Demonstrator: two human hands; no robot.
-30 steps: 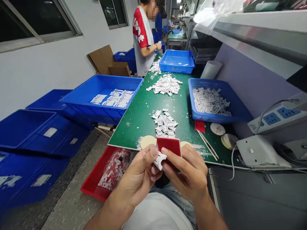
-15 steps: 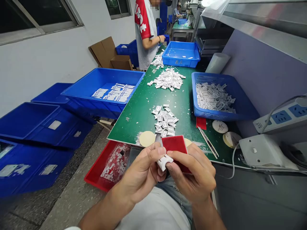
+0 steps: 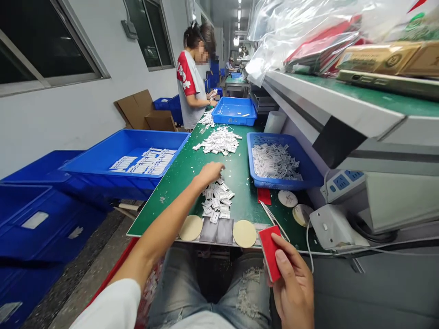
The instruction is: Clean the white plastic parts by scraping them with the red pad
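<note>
My left hand (image 3: 210, 173) reaches out over the green table (image 3: 178, 173), fingers curled down at the far end of a small pile of white parts (image 3: 216, 201); what they grip is hidden. My right hand (image 3: 291, 281) stays low by my lap, off the table's near edge, and grips a red card (image 3: 269, 252). Two beige discs (image 3: 191, 227) and two grey pads (image 3: 217, 230) lie along the near edge.
A blue basket (image 3: 307, 167) of white parts stands at the right, a larger white pile (image 3: 219, 140) farther back. Blue crates (image 3: 103, 157) line the left. A co-worker (image 3: 190, 87) stands at the far end. Power strip (image 3: 341, 182), white box (image 3: 334, 228) and tweezers (image 3: 274, 221) lie at the right.
My hands were together pinching a white part against the red card. Now my left hand has stretched out to the small pile, my right hand dropped lower with the card, and the view tilted up.
</note>
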